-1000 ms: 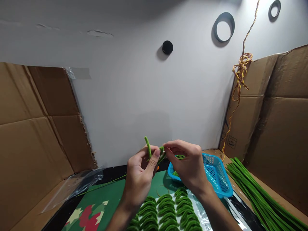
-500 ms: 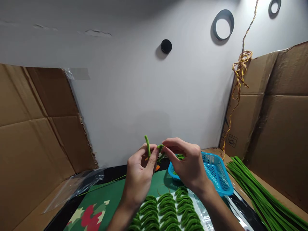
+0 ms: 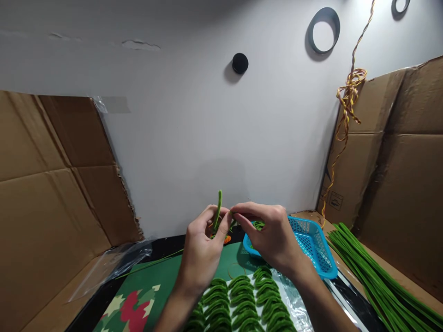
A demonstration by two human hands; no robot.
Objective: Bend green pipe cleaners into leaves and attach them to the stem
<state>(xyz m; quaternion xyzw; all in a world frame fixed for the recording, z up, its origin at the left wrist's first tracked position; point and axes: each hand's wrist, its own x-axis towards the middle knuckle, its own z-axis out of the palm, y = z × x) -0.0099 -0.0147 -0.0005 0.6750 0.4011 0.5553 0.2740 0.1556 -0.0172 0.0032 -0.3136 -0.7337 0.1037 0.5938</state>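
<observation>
Both hands meet over the table around a green pipe cleaner whose free end sticks up. My left hand is closed on it between thumb and fingers. My right hand pinches a bent part of the same green piece, its fingertips almost touching my left thumb. Fingers hide most of the bend. A small orange piece shows just behind my left thumb; I cannot tell whether it is attached. Below lie rows of curved green pipe cleaner pieces on a white sheet.
A blue plastic basket with green pieces inside stands behind my right hand. Long green pipe cleaners lie at the right. A clear plastic bag is at the left, beside a green mat. Cardboard panels flank the white wall.
The upright end of the green pipe cleaner has swung to the right and now stands straighter. Both hands stay together, with my right fingertips shifted slightly along the bend.
</observation>
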